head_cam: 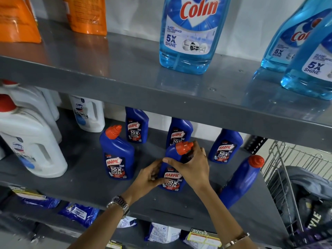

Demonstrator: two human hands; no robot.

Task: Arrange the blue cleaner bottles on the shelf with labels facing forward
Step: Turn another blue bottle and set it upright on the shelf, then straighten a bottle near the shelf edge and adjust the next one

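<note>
I grip front bottle (172, 175): left hand (150, 177) low, right hand (190, 168) at neck. Unturned bottle (240, 180) right of right hand — elbow may topple it.

One head-worn camera looks forward and down, close to the grey shelf (107, 191).

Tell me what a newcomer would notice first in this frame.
Both hands, left hand and right hand, clasp a blue Harpic bottle at the middle shelf's front, label forward. To the right, another blue bottle shows no label. Above, a big Colin bottle dominates the upper shelf.
</note>
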